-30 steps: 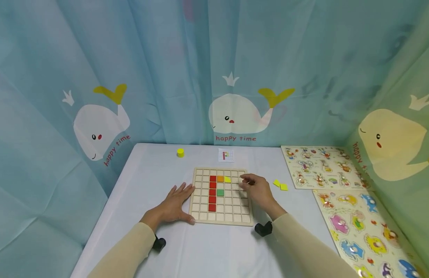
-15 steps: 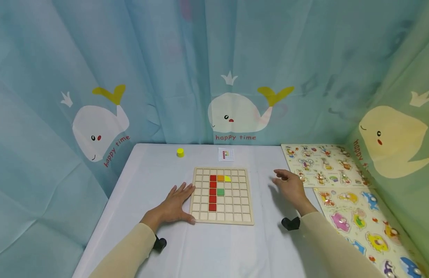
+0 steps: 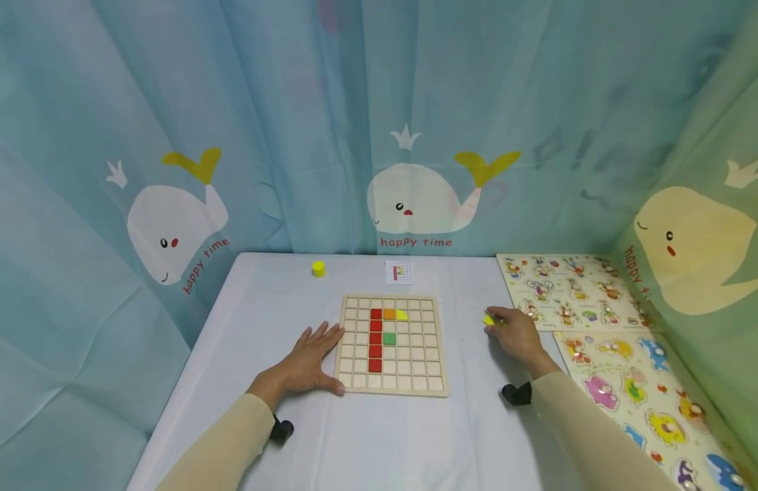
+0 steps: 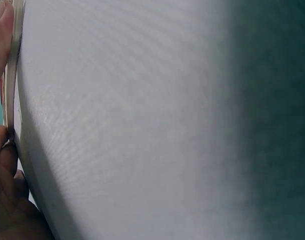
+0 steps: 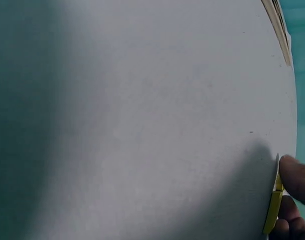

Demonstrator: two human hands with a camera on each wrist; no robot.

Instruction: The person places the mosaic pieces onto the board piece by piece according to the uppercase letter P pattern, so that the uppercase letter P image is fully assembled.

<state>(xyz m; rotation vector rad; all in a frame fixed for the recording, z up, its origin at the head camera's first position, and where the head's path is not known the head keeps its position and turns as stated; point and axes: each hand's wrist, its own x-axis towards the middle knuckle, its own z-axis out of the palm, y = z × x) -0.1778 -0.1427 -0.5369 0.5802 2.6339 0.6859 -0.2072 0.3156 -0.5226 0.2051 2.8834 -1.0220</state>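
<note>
My left hand lies with spread fingers at the left edge of a wooden grid board, its thumb at the near left corner. Set in the board are a column of red tiles, an orange tile, a yellow piece with a slanted side and a green tile. Right of the board, my right hand has its thumb and curled fingers around a small yellow tile. Beside it lies another yellow piece. The fingers partly hide both.
A small card with a printed grid pattern lies behind the board. A yellow cylinder stands at the back left. Two picture puzzle boards, a rear one and a nearer one, lie on the right side. A curtain hangs behind the table.
My right hand has moved right from over the board's right edge, then come down onto the yellow pieces. My left hand has stayed at the board.
</note>
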